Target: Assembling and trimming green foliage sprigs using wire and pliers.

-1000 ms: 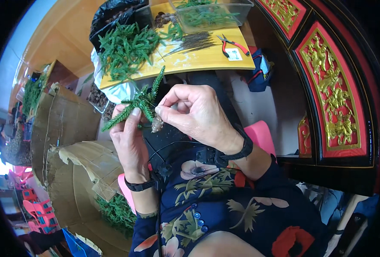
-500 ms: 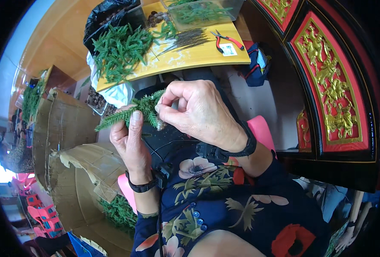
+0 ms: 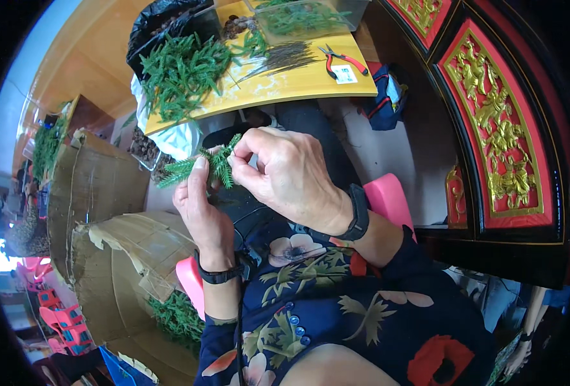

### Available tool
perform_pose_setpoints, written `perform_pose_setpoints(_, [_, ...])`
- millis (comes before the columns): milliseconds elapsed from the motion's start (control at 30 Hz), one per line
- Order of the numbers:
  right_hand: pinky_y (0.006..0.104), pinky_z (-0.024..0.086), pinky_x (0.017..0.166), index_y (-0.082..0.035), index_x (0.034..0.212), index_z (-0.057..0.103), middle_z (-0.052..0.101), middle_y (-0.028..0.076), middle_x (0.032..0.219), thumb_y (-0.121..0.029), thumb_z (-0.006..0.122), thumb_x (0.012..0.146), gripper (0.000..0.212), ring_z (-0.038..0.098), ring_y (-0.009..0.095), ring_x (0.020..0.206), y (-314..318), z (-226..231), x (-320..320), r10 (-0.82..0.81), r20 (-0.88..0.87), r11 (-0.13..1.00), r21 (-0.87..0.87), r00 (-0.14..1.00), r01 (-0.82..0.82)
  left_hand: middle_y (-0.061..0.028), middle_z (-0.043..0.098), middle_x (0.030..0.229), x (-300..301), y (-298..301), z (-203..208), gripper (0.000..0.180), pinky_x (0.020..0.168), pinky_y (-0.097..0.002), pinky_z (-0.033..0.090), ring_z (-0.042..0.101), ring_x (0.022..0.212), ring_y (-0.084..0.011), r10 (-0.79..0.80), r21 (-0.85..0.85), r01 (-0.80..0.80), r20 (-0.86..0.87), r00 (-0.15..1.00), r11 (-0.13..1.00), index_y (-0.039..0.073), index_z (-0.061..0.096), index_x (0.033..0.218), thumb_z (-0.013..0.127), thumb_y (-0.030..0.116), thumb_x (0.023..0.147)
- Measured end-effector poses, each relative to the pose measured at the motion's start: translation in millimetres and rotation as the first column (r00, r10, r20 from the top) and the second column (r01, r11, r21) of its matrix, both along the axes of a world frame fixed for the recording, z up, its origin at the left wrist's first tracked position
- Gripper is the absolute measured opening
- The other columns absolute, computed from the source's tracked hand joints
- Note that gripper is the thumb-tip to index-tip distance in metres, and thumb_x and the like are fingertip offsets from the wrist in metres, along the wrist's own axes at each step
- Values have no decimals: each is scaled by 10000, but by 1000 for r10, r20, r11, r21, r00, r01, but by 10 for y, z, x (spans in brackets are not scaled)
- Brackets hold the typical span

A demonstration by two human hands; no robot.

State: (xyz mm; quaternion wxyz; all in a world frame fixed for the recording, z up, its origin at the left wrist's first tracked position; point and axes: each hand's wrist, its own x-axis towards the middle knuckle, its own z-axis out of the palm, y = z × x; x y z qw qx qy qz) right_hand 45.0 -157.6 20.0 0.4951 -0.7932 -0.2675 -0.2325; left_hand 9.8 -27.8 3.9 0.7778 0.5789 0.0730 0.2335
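Note:
An artificial fir sprig [image 3: 222, 168] with green needles is held up over my lap. My left hand [image 3: 202, 215] pinches its left part between thumb and fingers. At the sprig's right side my right hand [image 3: 291, 174] is closed, thumb against forefinger; whatever lies in that pinch is too small or hidden to make out. Beyond the hands, a yellow table [image 3: 278, 91] carries a heap of loose green sprigs [image 3: 182, 74], a bundle of thin dark wires [image 3: 288, 58] and red-handled pliers [image 3: 336, 62] lying on a white label.
A black plastic bag [image 3: 162, 29] and a clear bin of greenery [image 3: 304, 19] stand at the table's back. An open cardboard box [image 3: 114, 276] with green branches is on my left; a carved red and gold panel [image 3: 494, 122] rises on my right. Another person's hand [image 3: 519, 357] shows lower right.
The sprig has turned in my hands, and its pale tip at the lower right is out of sight. My right hand has shifted slightly left.

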Motion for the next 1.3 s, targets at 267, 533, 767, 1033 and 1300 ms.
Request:
perform_pose_setpoints(267, [359,463,504,-37,719,555,594,99,659,-49,667,716,113,608,280,580,-1,-24,36,-80,47,995,-52,996,82,8,592,790,44,-18,-35,154,629,-201,367,502,699,-57,-92,-93,93,10,996,991,1,633,921,556,125,873])
perform_pose_setpoints(533, [370,467,521,-37,740,556,592,103,666,-51,666,729,112,604,293,592,41,-137,96,-76,85,993,-79,993,83,20,584,752,95,51,-86,129,606,-202,363,492,662,-53,-87,-63,83,-79,993,995,25,645,848,593,143,865])
perform_pose_setpoints(767, [376,464,521,-40,756,556,587,103,668,-51,666,736,112,598,299,591,72,-193,141,-73,114,992,-90,991,83,41,564,701,103,121,-166,156,590,-205,353,470,624,-45,-86,-23,84,-184,979,996,59,640,781,591,164,886])
perform_pose_setpoints(1033, [376,459,527,-36,770,556,583,100,676,-47,670,744,118,594,298,605,72,-179,158,-78,147,995,-53,986,87,8,589,836,123,-39,-106,169,664,-204,395,497,731,-56,-51,-31,52,24,998,998,-2,633,942,567,143,887])
perform_pose_setpoints(1300, [348,466,545,-21,807,578,592,111,701,-14,659,756,96,597,288,617,80,-134,157,-9,160,1000,25,987,5,-32,625,975,79,31,-52,247,740,-231,432,552,863,-86,-124,-138,116,-52,991,984,-2,610,1080,513,127,893])
